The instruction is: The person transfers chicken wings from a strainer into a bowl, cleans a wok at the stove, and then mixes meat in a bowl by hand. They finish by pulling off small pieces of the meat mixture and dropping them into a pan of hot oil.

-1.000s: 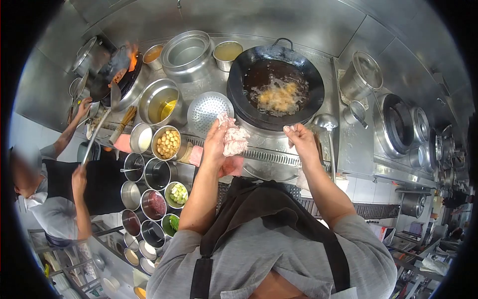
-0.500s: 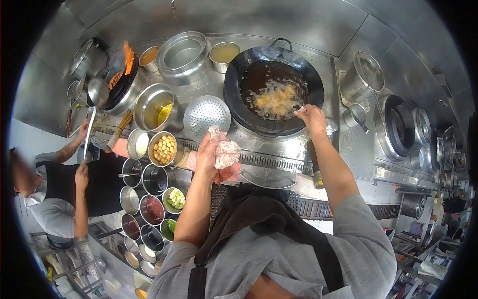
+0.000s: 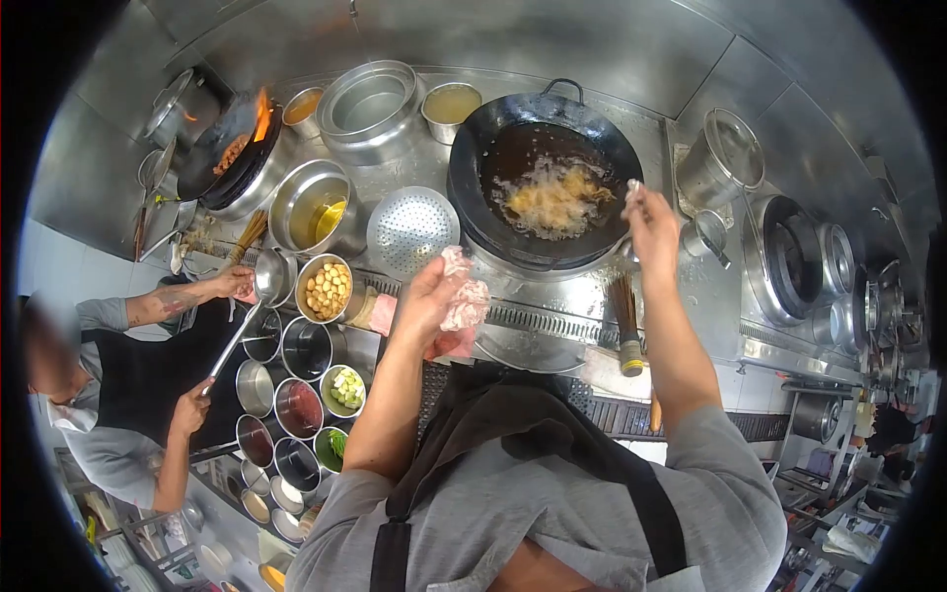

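My left hand [image 3: 422, 304] is closed around a clump of pale pink, coated raw meat [image 3: 466, 296], just in front of the perforated skimmer [image 3: 412, 232]. Raised at the right rim of the big black wok [image 3: 464, 178], my right hand [image 3: 651, 225] pinches a small whitish piece of the coated meat [image 3: 633, 185]. Dark oil [image 3: 513, 148] fills the wok's bottom, and golden pieces [image 3: 557, 197] bubble in it.
At left, a co-worker's hand [image 3: 192, 407] holds a long ladle [image 3: 271, 278]; behind, flames [image 3: 262, 113] rise at a second wok [image 3: 202, 163]. Beside me stand a steel bowl of golden chunks [image 3: 327, 291] and a bowl of chopped green vegetables [image 3: 345, 390]. A bamboo brush [image 3: 625, 326] lies before the wok.
My right hand has moved right and slightly up, from the wok's front right to its right rim. My left hand keeps hold of the meat. The co-worker's ladle has come down over the bowls.
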The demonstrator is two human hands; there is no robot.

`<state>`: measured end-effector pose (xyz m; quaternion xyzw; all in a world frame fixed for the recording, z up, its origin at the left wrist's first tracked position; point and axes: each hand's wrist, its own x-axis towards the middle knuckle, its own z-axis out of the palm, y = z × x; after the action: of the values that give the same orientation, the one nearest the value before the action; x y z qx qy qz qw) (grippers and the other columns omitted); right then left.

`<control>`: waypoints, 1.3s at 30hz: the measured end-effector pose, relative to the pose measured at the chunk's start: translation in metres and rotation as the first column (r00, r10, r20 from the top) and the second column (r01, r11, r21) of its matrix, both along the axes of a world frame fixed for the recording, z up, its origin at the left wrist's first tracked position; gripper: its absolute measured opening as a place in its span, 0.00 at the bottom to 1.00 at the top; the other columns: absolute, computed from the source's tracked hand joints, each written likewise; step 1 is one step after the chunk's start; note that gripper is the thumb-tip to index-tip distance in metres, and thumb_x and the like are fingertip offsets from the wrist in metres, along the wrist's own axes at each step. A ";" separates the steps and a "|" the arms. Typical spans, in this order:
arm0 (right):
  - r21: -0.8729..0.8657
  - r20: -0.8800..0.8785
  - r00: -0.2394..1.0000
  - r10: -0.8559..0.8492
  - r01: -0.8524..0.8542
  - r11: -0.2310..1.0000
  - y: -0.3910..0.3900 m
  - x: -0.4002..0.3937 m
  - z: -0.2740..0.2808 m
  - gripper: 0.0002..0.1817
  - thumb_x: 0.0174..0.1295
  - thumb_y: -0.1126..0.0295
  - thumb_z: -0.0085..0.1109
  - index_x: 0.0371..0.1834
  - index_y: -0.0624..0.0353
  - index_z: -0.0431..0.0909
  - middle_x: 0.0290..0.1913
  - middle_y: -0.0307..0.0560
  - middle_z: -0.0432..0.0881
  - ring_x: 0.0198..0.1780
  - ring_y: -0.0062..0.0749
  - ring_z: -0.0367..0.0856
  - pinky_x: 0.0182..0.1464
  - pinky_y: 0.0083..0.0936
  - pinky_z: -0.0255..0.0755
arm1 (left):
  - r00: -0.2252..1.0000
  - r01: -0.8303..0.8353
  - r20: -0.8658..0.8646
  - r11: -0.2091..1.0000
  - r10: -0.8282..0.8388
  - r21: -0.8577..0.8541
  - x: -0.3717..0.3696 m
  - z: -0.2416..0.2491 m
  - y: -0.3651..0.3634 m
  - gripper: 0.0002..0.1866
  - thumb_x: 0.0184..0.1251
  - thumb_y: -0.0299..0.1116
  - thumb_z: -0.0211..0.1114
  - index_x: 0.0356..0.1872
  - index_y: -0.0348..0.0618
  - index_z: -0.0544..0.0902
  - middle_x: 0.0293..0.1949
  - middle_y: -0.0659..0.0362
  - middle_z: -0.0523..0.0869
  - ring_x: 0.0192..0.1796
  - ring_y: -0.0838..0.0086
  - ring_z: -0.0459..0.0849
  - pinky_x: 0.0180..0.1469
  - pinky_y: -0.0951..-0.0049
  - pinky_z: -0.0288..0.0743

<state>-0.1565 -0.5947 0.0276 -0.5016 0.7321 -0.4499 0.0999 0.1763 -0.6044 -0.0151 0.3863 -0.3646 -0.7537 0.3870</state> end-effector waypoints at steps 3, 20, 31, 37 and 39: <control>-0.087 0.360 0.892 0.275 -0.261 0.961 0.037 0.048 0.000 0.15 0.61 0.67 0.60 0.49 0.61 0.80 0.35 0.44 0.84 0.32 0.23 0.80 0.37 0.21 0.74 | 0.938 0.203 0.325 0.950 -0.119 -0.236 -0.010 0.010 -0.001 0.18 0.64 0.25 0.58 0.55 0.37 0.74 0.44 0.59 0.81 0.43 0.78 0.80 0.44 0.77 0.76; -0.269 0.780 0.401 0.481 -0.479 0.835 0.046 0.103 -0.013 0.08 0.56 0.77 0.59 0.39 0.61 0.77 0.33 0.39 0.83 0.30 0.21 0.78 0.31 0.19 0.71 | 0.948 0.288 0.204 0.935 -0.246 -0.209 -0.030 0.040 0.021 0.21 0.59 0.26 0.64 0.55 0.38 0.75 0.41 0.58 0.83 0.39 0.80 0.80 0.42 0.78 0.75; -0.130 0.712 0.500 0.493 -0.597 0.792 0.055 0.121 -0.038 0.18 0.58 0.73 0.63 0.51 0.65 0.75 0.42 0.40 0.81 0.42 0.21 0.77 0.46 0.21 0.72 | 0.913 0.357 0.274 0.918 -0.303 -0.173 -0.024 0.031 0.014 0.10 0.62 0.28 0.60 0.44 0.38 0.80 0.31 0.64 0.83 0.30 0.84 0.78 0.32 0.80 0.72; -0.012 0.392 0.679 0.621 -0.671 0.741 0.060 0.121 -0.021 0.21 0.57 0.73 0.64 0.54 0.66 0.74 0.42 0.42 0.81 0.41 0.24 0.79 0.44 0.22 0.73 | 0.827 0.421 0.454 0.901 -0.332 -0.108 -0.024 0.029 0.010 0.11 0.62 0.32 0.60 0.42 0.39 0.80 0.27 0.63 0.83 0.27 0.83 0.78 0.28 0.79 0.72; 0.017 0.390 0.687 0.613 -0.671 0.742 0.058 0.120 -0.025 0.20 0.56 0.72 0.64 0.52 0.66 0.75 0.41 0.43 0.81 0.39 0.23 0.79 0.42 0.21 0.74 | 0.804 0.455 0.473 0.886 -0.362 -0.095 -0.026 0.038 0.010 0.10 0.61 0.33 0.61 0.41 0.39 0.80 0.27 0.62 0.83 0.27 0.82 0.78 0.28 0.79 0.72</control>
<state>-0.0363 -0.5368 0.0022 -0.6255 0.5114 -0.4104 0.4228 0.1504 -0.5940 0.0229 0.4173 -0.5926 -0.6703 0.1592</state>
